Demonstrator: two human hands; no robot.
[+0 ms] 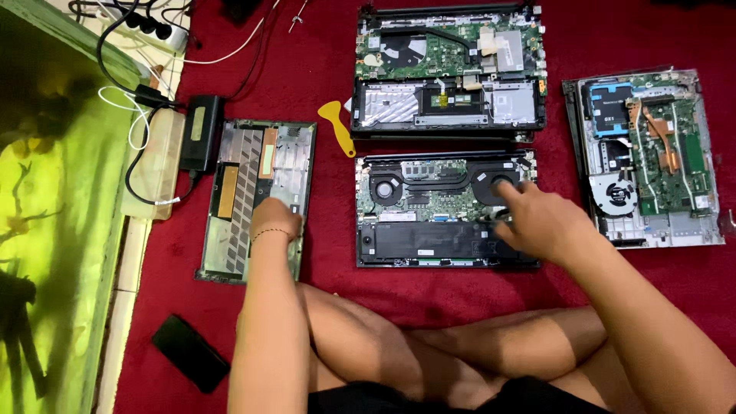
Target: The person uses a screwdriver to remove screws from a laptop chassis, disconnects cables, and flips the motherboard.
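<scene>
The opened dark laptop chassis with twin round fans, copper heat pipes and a long black battery (445,211) lies on the red carpet (475,295) directly ahead of the seated person, bottom cover already off and its green board fully exposed. The right hand (537,218) rests on this chassis at its 3 o'clock end, fingers spread loosely and the index finger extended toward the right-hand fan; it grips nothing. The fans, heat pipes, battery and board all appear seated in place, so the internals look untouched beyond the cover's removal, as far as can be judged. The detached grey rectangular bottom cover with foil and copper-coloured patches on its inner face (257,195) lies at 9 o'clock of the chassis, inner side up. The left hand (274,218) presses on it, palm down; whether the fingers are curled around anything cannot be told. At 12 o'clock a second opened laptop with a silver keyboard backing and green mainboard (448,73) lies stripped of its cover. At 3 o'clock a third opened silver laptop with a blue-labelled part and one fan (644,157) is likewise exposed. A yellow plastic pry tool (337,126) lies between the cover and the second laptop. A black power brick (201,132) sits beyond the cover, and a black phone (189,353) lies at 7 o'clock beside the person's knee.
</scene>
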